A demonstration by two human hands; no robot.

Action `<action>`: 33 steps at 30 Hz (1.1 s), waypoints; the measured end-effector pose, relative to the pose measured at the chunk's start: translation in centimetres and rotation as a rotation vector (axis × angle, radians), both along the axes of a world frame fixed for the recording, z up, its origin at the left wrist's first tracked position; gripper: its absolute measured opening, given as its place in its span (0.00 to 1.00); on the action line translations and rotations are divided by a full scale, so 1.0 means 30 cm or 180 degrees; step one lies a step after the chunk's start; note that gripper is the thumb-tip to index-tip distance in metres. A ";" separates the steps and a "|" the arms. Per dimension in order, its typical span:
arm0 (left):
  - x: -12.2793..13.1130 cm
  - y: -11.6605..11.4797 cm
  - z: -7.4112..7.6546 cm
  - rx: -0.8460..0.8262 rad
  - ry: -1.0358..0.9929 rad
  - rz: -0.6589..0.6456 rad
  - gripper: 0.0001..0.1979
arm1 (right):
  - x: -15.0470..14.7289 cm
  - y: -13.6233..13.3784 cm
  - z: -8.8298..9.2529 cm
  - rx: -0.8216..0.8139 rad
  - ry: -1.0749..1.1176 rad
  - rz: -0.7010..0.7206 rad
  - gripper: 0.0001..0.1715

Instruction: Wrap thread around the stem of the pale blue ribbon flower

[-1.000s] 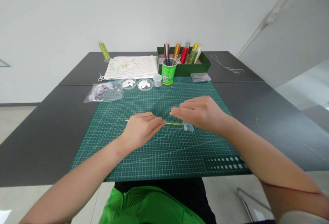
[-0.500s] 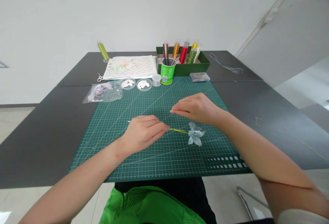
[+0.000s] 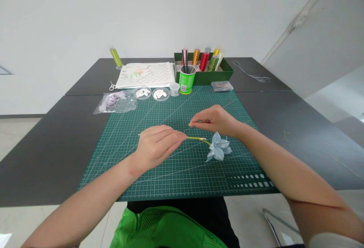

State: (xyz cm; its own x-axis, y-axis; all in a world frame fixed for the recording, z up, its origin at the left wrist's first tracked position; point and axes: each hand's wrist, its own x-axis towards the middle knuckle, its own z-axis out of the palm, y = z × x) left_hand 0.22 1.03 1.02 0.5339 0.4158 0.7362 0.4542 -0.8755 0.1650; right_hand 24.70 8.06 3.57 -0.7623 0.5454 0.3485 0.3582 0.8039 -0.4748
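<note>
A pale blue artificial flower [image 3: 218, 147] with pointed petals hangs over the cutting mat [image 3: 170, 183], to the right of my left hand. Its thin yellow-green stem [image 3: 196, 138] runs into the pinched fingertips of my left hand [image 3: 159, 143]. A small whitish-pink tip shows along the stem, near the bloom. My right hand [image 3: 214, 120] is held above and behind the stem, thumb and forefinger pressed together. Whatever lies in that pinch is too fine to make out. A thin pale end sticks out at the left behind my left hand.
Behind the mat stand a green can [image 3: 186, 82] with sticks, a dark green box [image 3: 210, 76] of thread spools and a flat clear case [image 3: 222, 86]. Dishes of white pieces [image 3: 160, 94], a plastic bag [image 3: 115, 102], white sheets [image 3: 146, 74] and scissors [image 3: 112, 85] are at the left.
The flower has turned, so its bloom now faces me more and the whitish-pink tip shows by the stem. My right hand has shifted slightly, its fingers still pinched; my left keeps its hold.
</note>
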 end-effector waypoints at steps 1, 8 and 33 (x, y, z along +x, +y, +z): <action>-0.001 0.000 -0.001 0.0013 -0.0014 0.0003 0.05 | -0.001 0.000 -0.002 -0.0079 0.0002 -0.0003 0.15; 0.005 -0.007 0.004 -0.0017 -0.0312 0.0451 0.03 | -0.016 0.002 -0.058 -0.0694 -0.0007 -0.0047 0.19; -0.005 0.048 -0.033 -0.1461 -0.0007 0.1419 0.03 | -0.058 -0.163 0.035 0.2149 -0.0475 0.0296 0.16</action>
State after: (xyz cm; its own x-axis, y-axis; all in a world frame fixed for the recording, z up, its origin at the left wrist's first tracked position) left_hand 0.07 2.48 0.03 0.2356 0.8708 0.4314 0.7578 -0.4426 0.4795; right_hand 22.96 3.18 4.62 -0.8614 0.1765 0.4764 0.2962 0.9363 0.1886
